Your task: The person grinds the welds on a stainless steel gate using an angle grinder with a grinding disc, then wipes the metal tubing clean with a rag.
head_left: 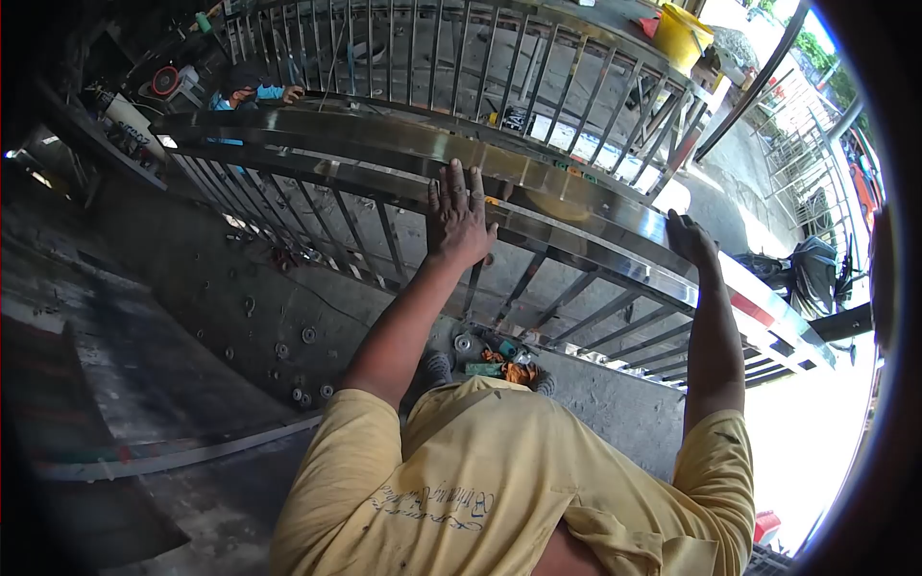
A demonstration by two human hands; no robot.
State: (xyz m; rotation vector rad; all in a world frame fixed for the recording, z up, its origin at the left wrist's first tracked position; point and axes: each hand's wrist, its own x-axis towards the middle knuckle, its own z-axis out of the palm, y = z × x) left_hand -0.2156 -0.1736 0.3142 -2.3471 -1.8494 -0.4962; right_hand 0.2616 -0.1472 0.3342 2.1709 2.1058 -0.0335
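Observation:
A long metal railing [615,228] with a broad shiny top rail and several upright bars stretches across in front of me. My left hand [461,219] lies on its rails, palm down, with the fingers stretched out and spread. Farther right, my right hand [693,240] rests at the edge of the top rail, its fingers bent over the metal. The thumb of that hand is hard to make out. Below the railing, near my feet, are an orange cloth [519,372] and a green tool-like object [483,369].
A second railing [480,58] stands beyond, with a yellow bucket [680,38] near its right end. A person in a blue sleeve [279,94] is at the far left. Several small discs [308,335] lie on the concrete floor. A dark bag-like shape [812,274] is at right.

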